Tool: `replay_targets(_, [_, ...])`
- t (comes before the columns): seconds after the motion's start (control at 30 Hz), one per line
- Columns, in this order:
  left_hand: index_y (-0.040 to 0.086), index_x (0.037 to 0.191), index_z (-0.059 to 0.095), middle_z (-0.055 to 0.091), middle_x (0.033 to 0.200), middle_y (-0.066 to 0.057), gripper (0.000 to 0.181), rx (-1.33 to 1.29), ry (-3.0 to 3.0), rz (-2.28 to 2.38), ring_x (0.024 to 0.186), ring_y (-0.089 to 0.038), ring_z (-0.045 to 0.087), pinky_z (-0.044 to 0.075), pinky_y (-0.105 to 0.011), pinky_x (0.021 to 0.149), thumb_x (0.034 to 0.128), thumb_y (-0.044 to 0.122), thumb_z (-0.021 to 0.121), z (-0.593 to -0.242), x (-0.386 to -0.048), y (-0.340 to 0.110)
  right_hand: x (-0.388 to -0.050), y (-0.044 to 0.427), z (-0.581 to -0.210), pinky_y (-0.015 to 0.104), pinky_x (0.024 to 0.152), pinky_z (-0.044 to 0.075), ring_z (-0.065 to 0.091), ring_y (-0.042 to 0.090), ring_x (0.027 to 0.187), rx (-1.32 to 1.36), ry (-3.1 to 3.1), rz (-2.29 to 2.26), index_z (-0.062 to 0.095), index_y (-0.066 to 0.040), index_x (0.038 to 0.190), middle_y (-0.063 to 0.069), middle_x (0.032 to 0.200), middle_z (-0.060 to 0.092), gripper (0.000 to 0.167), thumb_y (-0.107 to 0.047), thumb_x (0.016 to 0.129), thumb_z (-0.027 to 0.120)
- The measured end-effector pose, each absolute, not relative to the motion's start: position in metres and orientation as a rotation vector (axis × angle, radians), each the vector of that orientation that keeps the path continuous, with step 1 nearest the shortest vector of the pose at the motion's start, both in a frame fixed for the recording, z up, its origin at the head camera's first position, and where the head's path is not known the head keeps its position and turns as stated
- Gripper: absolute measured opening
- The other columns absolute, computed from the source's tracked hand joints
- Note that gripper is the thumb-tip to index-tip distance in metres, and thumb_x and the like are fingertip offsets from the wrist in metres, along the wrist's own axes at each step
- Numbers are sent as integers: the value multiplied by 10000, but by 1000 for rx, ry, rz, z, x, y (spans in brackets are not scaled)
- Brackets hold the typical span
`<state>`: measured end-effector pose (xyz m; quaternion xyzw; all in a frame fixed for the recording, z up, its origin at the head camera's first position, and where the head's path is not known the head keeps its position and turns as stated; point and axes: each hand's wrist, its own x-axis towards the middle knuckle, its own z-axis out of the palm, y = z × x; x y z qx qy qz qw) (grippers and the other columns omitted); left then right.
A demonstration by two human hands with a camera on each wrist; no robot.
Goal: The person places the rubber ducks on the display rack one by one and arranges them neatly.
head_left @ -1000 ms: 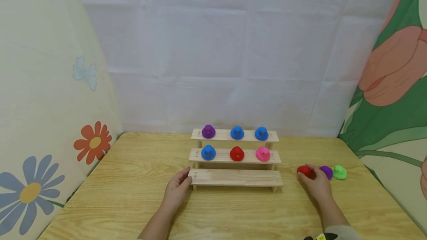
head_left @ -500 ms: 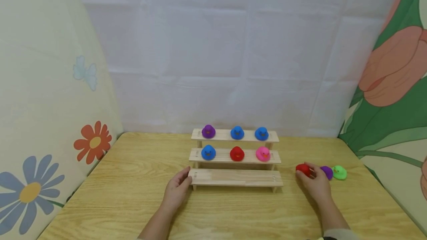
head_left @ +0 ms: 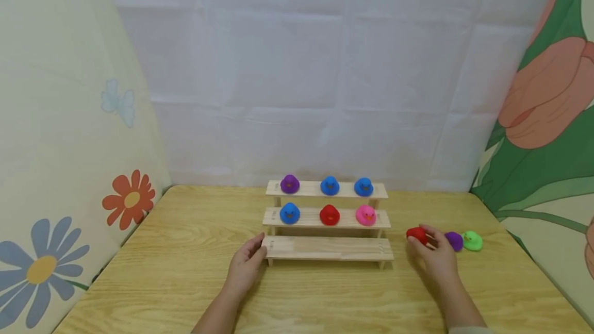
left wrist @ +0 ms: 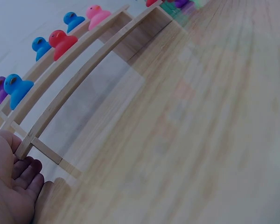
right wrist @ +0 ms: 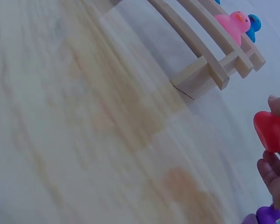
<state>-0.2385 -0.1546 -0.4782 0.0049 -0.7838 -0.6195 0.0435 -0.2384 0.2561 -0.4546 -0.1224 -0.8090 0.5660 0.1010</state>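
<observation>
A wooden three-step rack (head_left: pixel 328 248) stands on the table. My left hand (head_left: pixel 245 264) touches the left end of its lowest step; in the left wrist view the hand (left wrist: pixel 9 184) has thumb and fingers around that end. To the right of the rack, my right hand (head_left: pixel 438 256) pinches a red duck (head_left: pixel 417 235) between thumb and fingers. The right wrist view shows this red duck (right wrist: pixel 269 130) in the fingertips. Just right of the hand, a purple duck (head_left: pixel 454 241) and a green duck (head_left: pixel 473 240) sit on the table.
On the top step are a purple duck (head_left: pixel 290 184) and two blue ducks (head_left: pixel 330 185). The middle step holds a blue duck (head_left: pixel 290 213), a red duck (head_left: pixel 330 215) and a pink duck (head_left: pixel 366 215). A white cloth (head_left: pixel 297 66) hangs behind the table.
My right hand has shifted a little to the left with the red duck, away from the purple duck. The left hand has stayed at the rack's end.
</observation>
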Motion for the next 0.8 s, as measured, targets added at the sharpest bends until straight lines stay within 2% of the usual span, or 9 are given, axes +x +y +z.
replay_targets(0.1, [-55,1432,437,484,1452,-239,456,14,-2398,-1883,1352,-327,451,423,-348,1091,1011,110,497,-479,-239,-154,-238,254,-453,-8,749,377,454,321,1298,-360,-2388,1668,441,-41,1435,222,1468,444,600,-294,939,664])
replay_targets(0.2, [-53,1431,439,488,1450,-237,457,15,-2400,-1876,1352,-324,453,419,-363,1097,1010,113,499,-479,-239,-154,-237,251,-452,1,764,409,556,98,1152,-345,-2378,1652,466,-42,1418,214,1454,468,573,-266,933,674])
replay_targets(0.3, [-49,1436,435,482,1456,-235,462,15,-2404,-1878,1358,-327,448,412,-382,1105,1012,123,497,-478,-239,-155,-236,248,-450,9,777,426,568,91,1135,-322,-2380,1650,473,-42,1414,214,1452,472,555,-240,935,672])
replay_targets(0.37, [-46,1439,431,478,1461,-232,465,18,-2405,-1882,1363,-327,443,409,-384,1108,1013,128,497,-478,-238,-155,-235,246,-448,16,779,436,570,9,1063,-312,-2383,1645,480,-46,1409,207,1449,479,544,-222,933,674])
replay_targets(0.43, [-45,1442,428,473,1465,-232,468,18,-2405,-1887,1367,-328,439,407,-385,1109,1015,132,496,-478,-238,-155,-234,243,-447,23,779,444,579,20,1057,-297,-2379,1646,488,-38,1403,213,1439,488,535,-201,930,677])
replay_targets(0.5, [-43,1444,426,472,1467,-230,469,18,-2407,-1886,1369,-326,437,407,-379,1108,1015,135,495,-478,-238,-155,-233,239,-445,34,778,460,524,-134,918,-273,-2367,1638,510,-23,1382,225,1413,513,519,-180,920,688])
replay_targets(0.57, [-43,1443,426,473,1466,-230,469,17,-2408,-1886,1368,-326,439,408,-377,1107,1015,136,496,-477,-238,-155,-232,236,-443,43,779,470,479,-201,853,-242,-2360,1628,525,-8,1366,235,1391,530,508,-163,914,695])
replay_targets(0.67, [-45,1441,429,476,1462,-233,468,15,-2408,-1882,1365,-330,442,410,-378,1106,1014,133,498,-478,-238,-155,-231,231,-440,51,788,477,521,-152,897,-212,-2372,1613,540,-7,1353,236,1374,548,501,-161,906,706])
replay_targets(0.8, [-47,1440,429,473,1463,-236,466,16,-2403,-1889,1367,-333,439,408,-385,1110,1014,128,500,-478,-238,-155,-229,224,-436,77,797,491,628,123,1060,-201,-2398,1624,542,-28,1353,227,1370,555,508,-170,898,717])
